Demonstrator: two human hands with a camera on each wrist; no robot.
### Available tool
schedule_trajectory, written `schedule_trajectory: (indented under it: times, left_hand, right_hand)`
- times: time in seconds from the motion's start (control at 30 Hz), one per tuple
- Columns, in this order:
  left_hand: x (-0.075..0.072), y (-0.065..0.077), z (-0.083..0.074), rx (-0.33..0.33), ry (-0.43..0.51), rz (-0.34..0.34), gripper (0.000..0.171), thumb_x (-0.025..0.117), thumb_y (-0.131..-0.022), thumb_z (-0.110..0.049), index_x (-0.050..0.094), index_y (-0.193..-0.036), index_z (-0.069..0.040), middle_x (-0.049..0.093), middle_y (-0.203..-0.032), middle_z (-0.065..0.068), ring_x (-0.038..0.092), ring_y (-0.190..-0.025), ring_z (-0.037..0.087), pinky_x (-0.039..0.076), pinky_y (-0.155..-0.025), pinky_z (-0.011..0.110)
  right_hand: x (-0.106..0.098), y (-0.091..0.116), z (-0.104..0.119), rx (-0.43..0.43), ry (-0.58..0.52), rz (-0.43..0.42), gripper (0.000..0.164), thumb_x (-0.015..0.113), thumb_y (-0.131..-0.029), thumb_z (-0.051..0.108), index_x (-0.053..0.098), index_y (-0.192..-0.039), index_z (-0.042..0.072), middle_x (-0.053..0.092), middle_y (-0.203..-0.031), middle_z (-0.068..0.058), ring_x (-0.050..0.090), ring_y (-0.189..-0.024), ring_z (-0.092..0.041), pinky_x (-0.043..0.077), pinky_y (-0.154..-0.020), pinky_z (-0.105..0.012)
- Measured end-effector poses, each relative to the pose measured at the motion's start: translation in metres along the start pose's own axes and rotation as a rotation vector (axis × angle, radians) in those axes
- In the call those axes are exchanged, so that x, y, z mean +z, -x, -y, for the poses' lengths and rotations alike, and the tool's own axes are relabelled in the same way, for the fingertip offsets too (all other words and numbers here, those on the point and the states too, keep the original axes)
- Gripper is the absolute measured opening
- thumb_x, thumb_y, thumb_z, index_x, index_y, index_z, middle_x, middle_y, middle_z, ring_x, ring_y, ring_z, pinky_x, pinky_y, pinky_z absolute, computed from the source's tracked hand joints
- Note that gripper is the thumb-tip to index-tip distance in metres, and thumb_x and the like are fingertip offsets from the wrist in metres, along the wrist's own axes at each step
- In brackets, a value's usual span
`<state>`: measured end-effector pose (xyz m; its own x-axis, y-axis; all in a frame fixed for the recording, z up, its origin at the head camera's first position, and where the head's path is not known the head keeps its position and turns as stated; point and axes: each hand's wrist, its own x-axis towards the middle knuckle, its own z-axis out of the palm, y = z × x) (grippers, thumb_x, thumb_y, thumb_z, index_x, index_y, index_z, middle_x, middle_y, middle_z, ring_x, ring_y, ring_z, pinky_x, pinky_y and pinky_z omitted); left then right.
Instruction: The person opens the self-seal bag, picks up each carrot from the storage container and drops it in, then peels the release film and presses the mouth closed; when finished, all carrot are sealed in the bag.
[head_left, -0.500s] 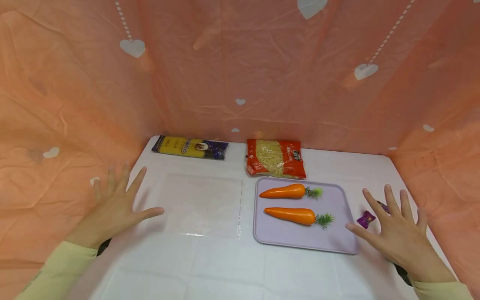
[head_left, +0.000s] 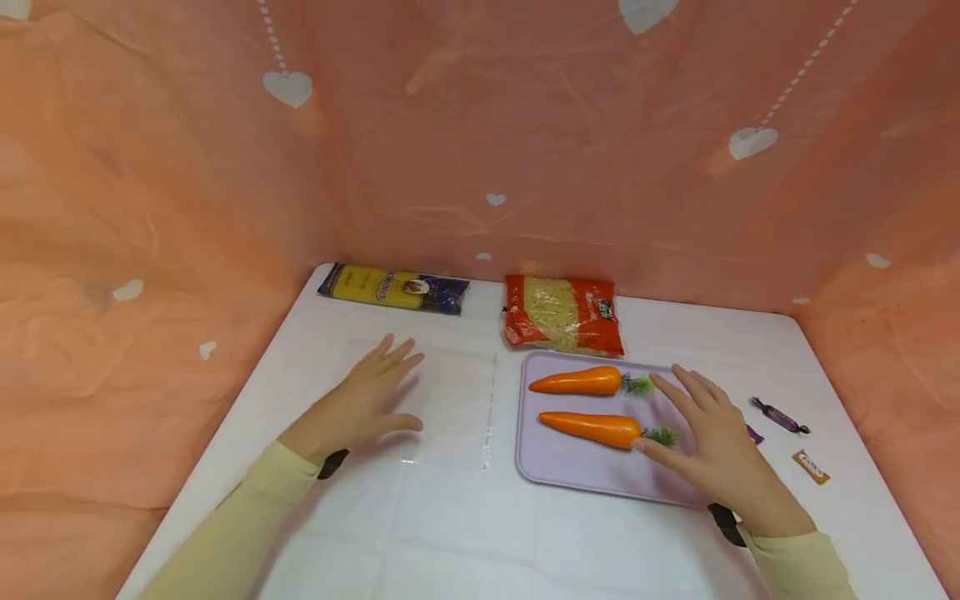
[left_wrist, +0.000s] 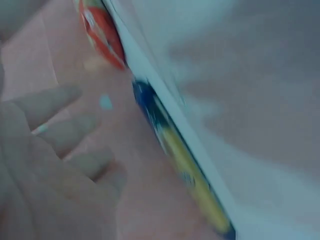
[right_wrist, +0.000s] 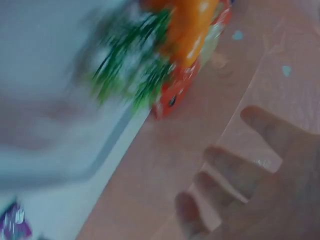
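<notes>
Over the left part of a clear plastic sheet (head_left: 453,408), my left hand (head_left: 356,412) hovers with fingers spread and thumb apart, holding nothing. To the right lies a pale purple tray (head_left: 558,462) bearing two orange carrots with green tops, the far carrot (head_left: 577,382) and the near carrot (head_left: 592,428). My right hand (head_left: 712,446) is above the tray's right side, its fingers extended and its thumb near the near carrot's leafy top. In the right wrist view, blurred green leaves (right_wrist: 135,60) show beside the loosely spread fingers (right_wrist: 240,172).
Behind the tray lies a red noodle bag (head_left: 562,315); a yellow and blue packet (head_left: 393,288) is at the back left. Right of the tray are wrapped candies, a dark one (head_left: 780,415) and an orange one (head_left: 812,467). Peach cloth (head_left: 525,167) encloses the table.
Both hands have moved inward: the left to the right over the plastic sheet, the right to the left over the tray. The candies at the right are more exposed. The view has shifted slightly.
</notes>
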<state>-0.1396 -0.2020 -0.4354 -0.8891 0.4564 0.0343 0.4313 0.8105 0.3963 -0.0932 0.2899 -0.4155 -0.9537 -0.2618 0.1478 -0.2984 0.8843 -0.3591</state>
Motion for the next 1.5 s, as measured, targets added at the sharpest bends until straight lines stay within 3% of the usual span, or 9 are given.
schedule_trajectory:
  times: [0.1, 0.2, 0.43, 0.7, 1.03, 1.27, 1.5]
  left_hand:
    - [0.011, -0.013, -0.008, 0.025, 0.104, 0.038, 0.073, 0.081, -0.083, -0.045, 0.055, -0.146, -0.020, 0.044, -0.158, -0.002, 0.028, -0.154, 0.023, 0.031, -0.123, 0.050]
    - [0.020, -0.023, -0.013, 0.029, 0.159, 0.078, 0.053, 0.081, -0.086, -0.039, 0.067, -0.135, -0.023, 0.057, -0.147, -0.009, 0.041, -0.147, 0.015, 0.039, -0.119, 0.044]
    - [0.030, -0.036, -0.022, 0.072, 0.132, 0.096, 0.043, 0.079, -0.086, -0.038, 0.073, -0.126, -0.023, 0.067, -0.134, -0.006, 0.054, -0.137, 0.017, 0.044, -0.115, 0.043]
    - [0.041, -0.044, -0.031, 0.109, 0.040, 0.056, 0.034, 0.077, -0.089, -0.038, 0.077, -0.120, -0.022, 0.071, -0.127, -0.004, 0.062, -0.128, 0.016, 0.048, -0.111, 0.045]
    - [0.047, -0.046, -0.036, 0.121, -0.018, -0.023, 0.021, 0.074, -0.092, -0.031, 0.080, -0.111, -0.024, 0.074, -0.120, -0.006, 0.068, -0.119, 0.014, 0.053, -0.104, 0.042]
    - [0.047, -0.048, -0.036, 0.120, -0.024, -0.077, 0.015, 0.076, -0.091, -0.027, 0.082, -0.104, -0.023, 0.077, -0.111, -0.006, 0.073, -0.108, 0.014, 0.058, -0.095, 0.040]
    - [0.048, -0.051, -0.036, 0.116, -0.009, -0.107, 0.011, 0.075, -0.091, -0.021, 0.084, -0.097, -0.022, 0.078, -0.105, -0.006, 0.075, -0.100, 0.014, 0.061, -0.086, 0.036]
  right_hand:
    - [0.008, -0.008, 0.008, -0.069, -0.072, 0.000, 0.078, 0.079, -0.082, 0.054, 0.052, -0.147, 0.021, 0.043, -0.156, -0.013, 0.038, -0.141, -0.040, 0.034, -0.105, -0.075]
    - [0.016, -0.013, 0.016, -0.121, -0.112, 0.001, 0.069, 0.080, -0.083, 0.049, 0.059, -0.140, 0.017, 0.053, -0.147, -0.009, 0.048, -0.134, -0.035, 0.043, -0.105, -0.067]
    - [0.035, -0.021, 0.021, -0.111, -0.131, 0.086, 0.057, 0.082, -0.083, 0.044, 0.066, -0.132, 0.021, 0.061, -0.138, -0.002, 0.055, -0.130, -0.030, 0.047, -0.108, -0.056]
    - [0.045, -0.022, 0.022, -0.068, -0.128, 0.142, 0.050, 0.085, -0.082, 0.030, 0.069, -0.128, 0.020, 0.066, -0.128, -0.002, 0.061, -0.118, -0.027, 0.050, -0.105, -0.054]
    - [0.043, -0.027, 0.023, -0.051, -0.100, 0.163, 0.039, 0.084, -0.083, 0.028, 0.073, -0.120, 0.024, 0.070, -0.118, 0.002, 0.063, -0.108, -0.023, 0.054, -0.100, -0.051]
    - [0.036, -0.043, 0.043, -0.105, -0.133, 0.144, 0.037, 0.082, -0.086, 0.030, 0.072, -0.121, 0.024, 0.070, -0.123, 0.001, 0.064, -0.113, -0.024, 0.053, -0.103, -0.051]
    - [0.041, -0.064, 0.068, -0.118, -0.200, 0.166, 0.041, 0.081, -0.086, 0.027, 0.070, -0.125, 0.030, 0.068, -0.123, 0.012, 0.060, -0.111, -0.017, 0.054, -0.099, -0.043]
